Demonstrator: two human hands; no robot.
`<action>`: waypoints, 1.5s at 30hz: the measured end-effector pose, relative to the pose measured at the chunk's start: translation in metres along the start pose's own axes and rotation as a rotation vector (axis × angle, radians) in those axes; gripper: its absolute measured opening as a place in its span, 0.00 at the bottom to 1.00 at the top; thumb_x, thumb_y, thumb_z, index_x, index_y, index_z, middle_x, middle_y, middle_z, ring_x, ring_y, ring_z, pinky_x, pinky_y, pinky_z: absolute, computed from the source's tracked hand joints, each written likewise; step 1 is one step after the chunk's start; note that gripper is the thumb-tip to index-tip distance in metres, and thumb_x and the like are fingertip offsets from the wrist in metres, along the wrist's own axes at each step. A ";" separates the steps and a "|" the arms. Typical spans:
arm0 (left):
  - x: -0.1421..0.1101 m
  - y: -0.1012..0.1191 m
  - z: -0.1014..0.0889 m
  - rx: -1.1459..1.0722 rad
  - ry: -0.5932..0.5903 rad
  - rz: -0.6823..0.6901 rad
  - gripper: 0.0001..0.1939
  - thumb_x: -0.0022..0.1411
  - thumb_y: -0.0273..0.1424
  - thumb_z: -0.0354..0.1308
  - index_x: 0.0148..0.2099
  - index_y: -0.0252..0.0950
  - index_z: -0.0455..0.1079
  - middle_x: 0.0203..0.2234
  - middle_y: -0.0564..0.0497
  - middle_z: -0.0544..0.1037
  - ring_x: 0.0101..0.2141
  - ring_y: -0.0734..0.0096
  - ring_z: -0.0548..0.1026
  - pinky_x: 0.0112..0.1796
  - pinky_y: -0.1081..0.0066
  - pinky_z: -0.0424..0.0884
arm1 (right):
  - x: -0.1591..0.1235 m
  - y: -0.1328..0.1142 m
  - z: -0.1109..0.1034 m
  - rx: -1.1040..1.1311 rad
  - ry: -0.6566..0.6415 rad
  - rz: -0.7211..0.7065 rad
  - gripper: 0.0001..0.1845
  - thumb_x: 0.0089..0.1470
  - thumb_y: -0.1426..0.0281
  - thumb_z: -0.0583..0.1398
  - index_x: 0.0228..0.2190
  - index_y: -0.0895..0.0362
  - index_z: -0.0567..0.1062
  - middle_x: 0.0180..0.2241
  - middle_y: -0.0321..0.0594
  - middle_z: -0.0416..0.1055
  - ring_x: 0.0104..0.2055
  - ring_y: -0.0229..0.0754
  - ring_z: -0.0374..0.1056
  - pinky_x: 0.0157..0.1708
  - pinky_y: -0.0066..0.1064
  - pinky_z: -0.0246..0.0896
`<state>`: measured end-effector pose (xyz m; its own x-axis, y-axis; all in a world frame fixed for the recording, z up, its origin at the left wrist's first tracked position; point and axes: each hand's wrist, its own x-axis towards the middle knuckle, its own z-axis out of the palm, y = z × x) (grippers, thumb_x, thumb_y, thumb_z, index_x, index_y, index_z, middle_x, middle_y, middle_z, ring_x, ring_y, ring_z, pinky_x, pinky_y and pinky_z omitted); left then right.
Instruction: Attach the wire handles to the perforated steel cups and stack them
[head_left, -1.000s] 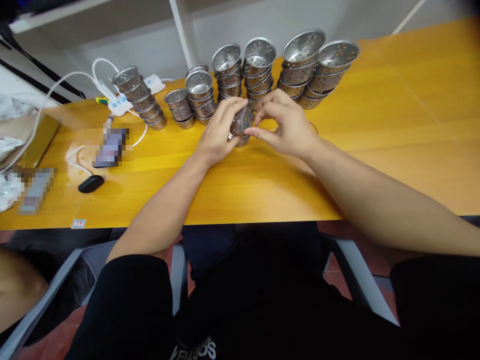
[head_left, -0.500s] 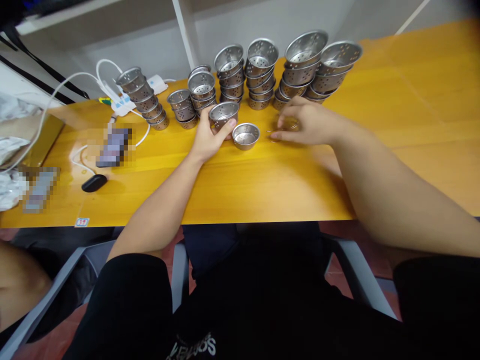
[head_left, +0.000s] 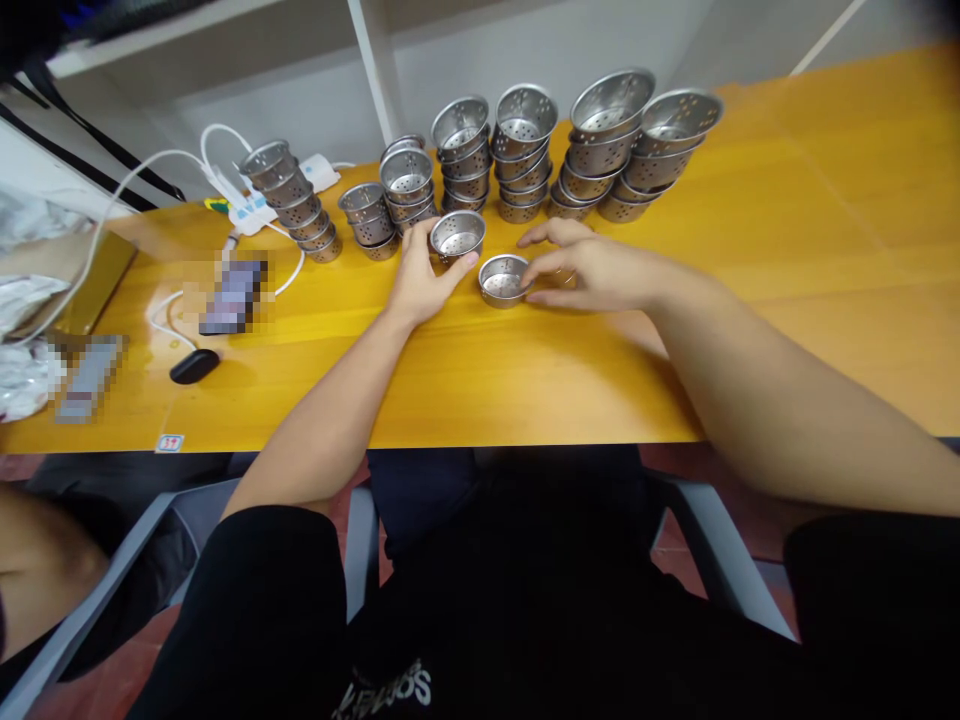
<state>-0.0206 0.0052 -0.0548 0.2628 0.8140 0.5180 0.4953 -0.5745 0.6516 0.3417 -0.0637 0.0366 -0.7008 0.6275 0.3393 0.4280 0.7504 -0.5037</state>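
A perforated metal cup is in my left hand, upright, with the thumb on its near side and the fingers round its left. Just to the right and nearer to me, a second, shallow perforated metal cup stands upright on the table. My right hand is at that cup's right rim, fingers apart and curved; whether the fingertips touch it I cannot tell. Part of a thin wire loop shows beside my right palm, mostly hidden by the hand.
Stacks of perforated metal cups line the back of the wooden table; a leaning stack stands at the left. Further left are a power strip, white cables, a blurred phone and a black oval object.
My left hand has taken the tilted cup off the shallow cup, leftward, and it is now upright. My right hand drew away to the right, then came back to the shallow cup.
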 end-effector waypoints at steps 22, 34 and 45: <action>0.012 0.039 0.001 0.046 -0.223 0.159 0.64 0.65 0.78 0.78 0.88 0.51 0.65 0.87 0.37 0.75 0.89 0.25 0.69 0.91 0.32 0.62 | 0.018 -0.022 0.022 -0.070 0.233 -0.027 0.28 0.86 0.36 0.63 0.62 0.38 0.93 0.67 0.50 0.86 0.73 0.77 0.80 0.77 0.78 0.75; 0.015 0.027 0.009 -0.007 -0.157 0.400 0.54 0.80 0.76 0.58 0.93 0.58 0.55 0.88 0.42 0.72 0.88 0.31 0.71 0.90 0.31 0.63 | 0.021 -0.035 0.031 -0.132 0.189 0.016 0.33 0.84 0.38 0.64 0.73 0.43 0.87 0.67 0.54 0.85 0.72 0.77 0.80 0.76 0.74 0.78; 0.021 0.013 0.017 0.002 -0.168 0.436 0.53 0.82 0.78 0.50 0.94 0.59 0.50 0.88 0.40 0.68 0.88 0.31 0.70 0.89 0.31 0.62 | 0.019 -0.032 0.027 -0.071 0.330 0.122 0.41 0.78 0.23 0.60 0.68 0.34 0.89 0.67 0.52 0.84 0.76 0.78 0.76 0.80 0.81 0.74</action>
<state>0.0051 0.0163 -0.0445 0.5774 0.4991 0.6462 0.3102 -0.8662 0.3918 0.2992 -0.0814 0.0383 -0.4253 0.7381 0.5238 0.5443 0.6710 -0.5036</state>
